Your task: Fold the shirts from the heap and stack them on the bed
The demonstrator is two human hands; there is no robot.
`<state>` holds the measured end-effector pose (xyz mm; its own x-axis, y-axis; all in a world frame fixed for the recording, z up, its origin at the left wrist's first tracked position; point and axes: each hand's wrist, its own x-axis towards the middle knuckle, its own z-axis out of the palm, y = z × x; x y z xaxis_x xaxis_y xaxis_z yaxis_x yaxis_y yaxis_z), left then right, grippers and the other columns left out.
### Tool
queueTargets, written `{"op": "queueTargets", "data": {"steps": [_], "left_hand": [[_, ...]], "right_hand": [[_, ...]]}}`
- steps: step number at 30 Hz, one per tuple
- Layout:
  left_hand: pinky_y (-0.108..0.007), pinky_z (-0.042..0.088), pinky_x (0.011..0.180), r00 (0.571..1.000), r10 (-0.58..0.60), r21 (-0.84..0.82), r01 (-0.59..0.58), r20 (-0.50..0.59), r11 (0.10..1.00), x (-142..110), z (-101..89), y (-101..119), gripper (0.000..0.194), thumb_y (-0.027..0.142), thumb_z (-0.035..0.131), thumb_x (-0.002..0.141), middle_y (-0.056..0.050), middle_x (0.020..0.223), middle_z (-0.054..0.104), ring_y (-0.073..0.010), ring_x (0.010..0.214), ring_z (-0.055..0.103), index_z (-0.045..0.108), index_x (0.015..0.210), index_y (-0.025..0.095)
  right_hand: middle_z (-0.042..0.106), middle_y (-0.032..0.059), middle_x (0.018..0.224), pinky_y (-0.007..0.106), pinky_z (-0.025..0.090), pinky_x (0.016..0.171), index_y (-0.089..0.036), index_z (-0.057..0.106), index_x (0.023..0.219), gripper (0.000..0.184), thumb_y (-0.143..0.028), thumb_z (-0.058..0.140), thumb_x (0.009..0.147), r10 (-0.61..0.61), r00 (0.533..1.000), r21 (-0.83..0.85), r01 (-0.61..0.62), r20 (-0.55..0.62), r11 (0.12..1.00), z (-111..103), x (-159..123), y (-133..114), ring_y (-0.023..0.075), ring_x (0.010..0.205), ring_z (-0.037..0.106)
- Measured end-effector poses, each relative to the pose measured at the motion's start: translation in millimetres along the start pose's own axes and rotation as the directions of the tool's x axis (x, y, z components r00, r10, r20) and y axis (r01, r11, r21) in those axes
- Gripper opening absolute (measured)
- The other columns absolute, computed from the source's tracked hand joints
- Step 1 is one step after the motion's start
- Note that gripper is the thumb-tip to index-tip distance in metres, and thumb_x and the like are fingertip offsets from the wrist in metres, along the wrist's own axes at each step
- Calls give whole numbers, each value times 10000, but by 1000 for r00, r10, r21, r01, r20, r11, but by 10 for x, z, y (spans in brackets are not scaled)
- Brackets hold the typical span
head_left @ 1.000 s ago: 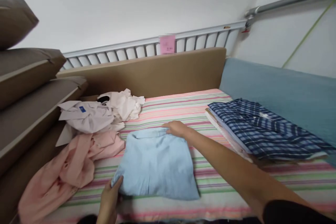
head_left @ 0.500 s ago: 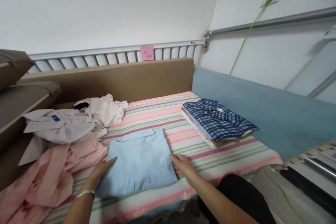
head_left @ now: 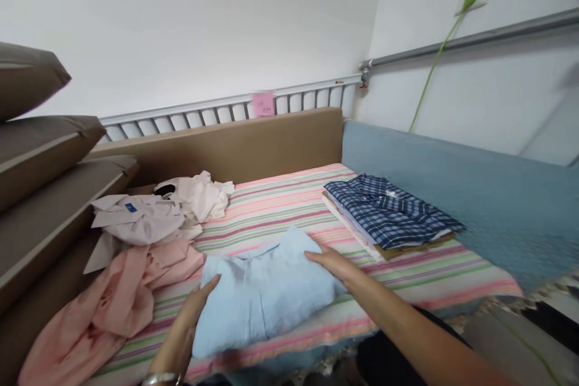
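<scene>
A folded light-blue shirt (head_left: 266, 292) lies between my hands at the near edge of the striped cloth, its far right corner raised and its surface creased. My left hand (head_left: 199, 304) grips the left edge, thumb on top and the other fingers hidden beneath. On the right edge, my right hand (head_left: 332, 262) holds the fabric the same way. A crumpled pink garment (head_left: 117, 295) is just left of my left hand. To the right of my right hand sits a stack of folded clothes with a navy plaid shirt (head_left: 391, 208) on top.
Crumpled white shirts (head_left: 140, 217) lie at the left, beside stacked brown cushions (head_left: 58, 181). A brown padded board (head_left: 235, 142) runs along the back and a blue-covered side (head_left: 452, 175) along the right. The striped cloth (head_left: 280, 196) covers the surface.
The blue shirt has gone from lying flat to partly raised and creased, slightly rotated, with both hands now gripping its sides. The view has shifted left.
</scene>
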<state>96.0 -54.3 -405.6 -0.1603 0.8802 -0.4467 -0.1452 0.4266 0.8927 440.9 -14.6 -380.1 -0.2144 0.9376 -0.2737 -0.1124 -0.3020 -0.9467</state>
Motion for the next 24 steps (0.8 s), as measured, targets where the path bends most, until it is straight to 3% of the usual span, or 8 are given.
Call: {"op": "queueTargets", "data": {"steps": [5,8,11,14,17,19,21,24], "left_hand": [[-330,542,648,996,93,-80,-92,7,993,-91,516,599,368,295,674,712,-111,827,722,-228,697,684,600,1020,107],[-314,538,638,979,201,-91,-202,-27,975,-122,760,933,378,267,688,700,-98,841,721,-206,691,678,605,1033,109],[-321,540,655,974,213,-89,-220,-82,971,-134,856,926,397,289,703,689,-100,865,721,-203,711,675,610,1033,113],[-344,539,682,984,151,-16,-153,-92,988,-105,836,454,389,353,688,697,-118,872,722,-223,741,676,620,992,109],[-345,527,703,985,158,203,-142,-66,969,-50,761,-187,347,391,656,694,-130,872,722,-247,780,670,647,890,105],[-332,517,728,979,195,370,-159,-63,915,-3,696,-472,319,398,658,664,-119,885,722,-257,829,663,658,828,124],[-331,514,705,974,208,479,-143,-85,866,54,616,-564,317,398,678,615,-112,843,721,-264,808,662,654,789,135],[-354,504,592,968,185,532,-69,-168,844,142,477,-430,423,448,628,626,-127,726,698,-258,646,653,620,872,103]], "right_hand": [[717,76,748,297,501,627,-136,680,818,216,-290,649,670,-11,998,-123,2,-69,992,-288,-20,-638,220,694,658],[718,69,758,300,516,626,-146,674,833,206,-261,667,663,-115,983,-108,100,-142,989,-382,-3,-969,219,695,661],[722,76,823,319,528,648,-157,666,912,297,-298,695,653,-209,965,-94,196,-160,976,-483,-64,-1042,234,743,665],[719,86,905,343,527,705,-156,658,968,364,-362,675,669,-223,961,-162,197,-165,967,-609,-159,-653,251,813,661],[718,95,926,371,512,764,-140,658,931,354,-362,641,657,-166,961,-304,94,-220,948,-745,-219,60,272,863,651],[719,95,920,377,507,775,-133,655,912,344,-356,614,653,-126,965,-358,37,-229,933,-839,-228,475,276,870,649],[716,87,938,357,508,765,-133,649,934,347,-343,597,663,-103,976,-392,21,-190,920,-940,-209,690,261,876,649],[718,65,886,318,508,697,-143,628,1052,390,-284,578,692,-61,961,-490,-82,-270,868,-1092,-145,617,218,786,658]]}}
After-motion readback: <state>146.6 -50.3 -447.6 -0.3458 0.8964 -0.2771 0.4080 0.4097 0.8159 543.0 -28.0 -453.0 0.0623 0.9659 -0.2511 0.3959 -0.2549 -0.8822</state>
